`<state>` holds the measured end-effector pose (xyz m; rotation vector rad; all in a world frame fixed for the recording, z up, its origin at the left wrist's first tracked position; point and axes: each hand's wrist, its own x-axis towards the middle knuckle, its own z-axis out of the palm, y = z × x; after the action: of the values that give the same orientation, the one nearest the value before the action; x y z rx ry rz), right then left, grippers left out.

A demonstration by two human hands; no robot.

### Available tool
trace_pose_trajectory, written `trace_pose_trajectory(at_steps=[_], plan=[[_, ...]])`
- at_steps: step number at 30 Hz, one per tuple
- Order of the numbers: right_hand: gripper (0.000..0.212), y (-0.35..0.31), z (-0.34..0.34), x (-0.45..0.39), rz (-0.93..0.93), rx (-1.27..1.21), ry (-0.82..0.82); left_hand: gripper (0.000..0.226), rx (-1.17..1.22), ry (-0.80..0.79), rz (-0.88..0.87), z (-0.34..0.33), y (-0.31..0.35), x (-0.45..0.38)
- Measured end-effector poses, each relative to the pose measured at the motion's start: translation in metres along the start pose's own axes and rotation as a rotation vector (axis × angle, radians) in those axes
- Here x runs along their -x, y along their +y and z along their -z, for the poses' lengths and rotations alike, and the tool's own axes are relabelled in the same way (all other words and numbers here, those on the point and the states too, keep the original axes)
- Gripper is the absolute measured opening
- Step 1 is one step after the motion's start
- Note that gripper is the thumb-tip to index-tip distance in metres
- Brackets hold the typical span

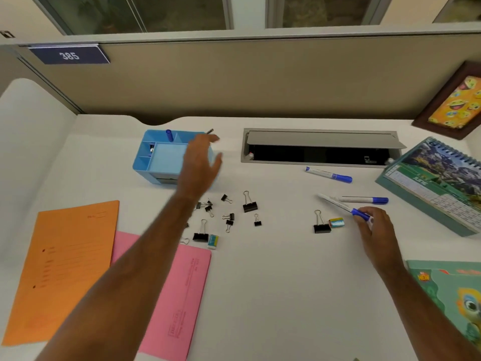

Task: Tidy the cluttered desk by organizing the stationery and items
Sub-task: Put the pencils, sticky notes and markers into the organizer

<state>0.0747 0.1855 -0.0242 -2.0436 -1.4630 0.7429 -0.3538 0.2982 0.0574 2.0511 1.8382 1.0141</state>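
Note:
A blue desk organizer (161,157) stands at the back left of the white desk (273,282), with one blue marker (169,135) upright in a rear compartment. My left hand (199,162) hovers over the organizer's right side, fingers apart; a thin dark pen tip (209,131) shows just beyond the fingertips. My right hand (377,225) grips a white marker with a blue cap (341,205), held slanted above the desk. Two more blue-capped markers (329,175) (364,200) lie on the desk. Several black binder clips (229,212) are scattered in the middle.
Two small erasers (213,241) (336,222) and a larger clip (321,224) lie among the clutter. An orange folder (65,264) and a pink folder (182,295) lie front left. A desk calendar (437,186), a green book (450,290), a picture frame (453,102) and an open cable tray (320,149) sit right and back.

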Motion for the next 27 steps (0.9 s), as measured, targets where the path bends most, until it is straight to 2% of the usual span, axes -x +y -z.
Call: trace_pose_trajectory(at_steps=[5,9,12,18,23,27], plan=[[0.021,-0.039,0.002,0.011,0.058,-0.142,0.008,0.022,0.089,-0.116,-0.203,-0.058,0.062,0.051],[0.025,-0.071,-0.001,0.016,0.070,-0.271,-0.053,0.039,0.035,-0.230,-0.315,-0.087,0.108,0.077],[0.023,-0.087,-0.006,0.019,0.090,-0.306,-0.103,0.047,-0.079,-0.295,-0.309,-0.095,0.128,0.085],[0.025,-0.105,-0.014,0.023,0.092,-0.354,-0.165,0.038,-0.199,-0.401,-0.274,-0.096,0.128,0.072],[0.042,-0.106,-0.013,0.016,0.086,-0.393,-0.198,0.029,-0.081,-0.261,-0.288,-0.078,0.107,0.066],[0.040,-0.087,-0.008,0.000,0.069,-0.338,-0.189,0.020,0.076,-0.195,0.013,-0.049,0.084,0.054]])
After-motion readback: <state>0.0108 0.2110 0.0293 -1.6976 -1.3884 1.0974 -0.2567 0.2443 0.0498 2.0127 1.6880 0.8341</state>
